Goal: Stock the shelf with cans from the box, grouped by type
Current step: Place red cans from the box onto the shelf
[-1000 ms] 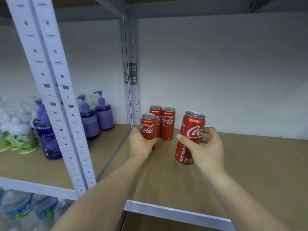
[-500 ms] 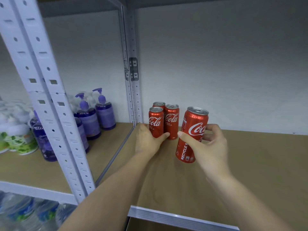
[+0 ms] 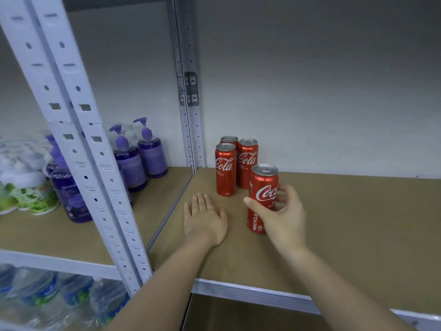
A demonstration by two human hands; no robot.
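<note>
Cans (image 3: 236, 163) stand on brown shelf (image 3: 346, 223) before wall (image 3: 310, 91).

Red cans (image 3: 225, 170) with white script, silver tops; tan shelf (image 3: 346, 223); purple bottles (image 3: 152, 151) left of hands; white uprights (image 3: 78, 130).

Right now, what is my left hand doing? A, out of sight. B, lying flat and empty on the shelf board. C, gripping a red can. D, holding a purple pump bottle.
B: the left hand lies open, palm down, on the shelf board, touching no can, while the right hand holds the red can.
</note>
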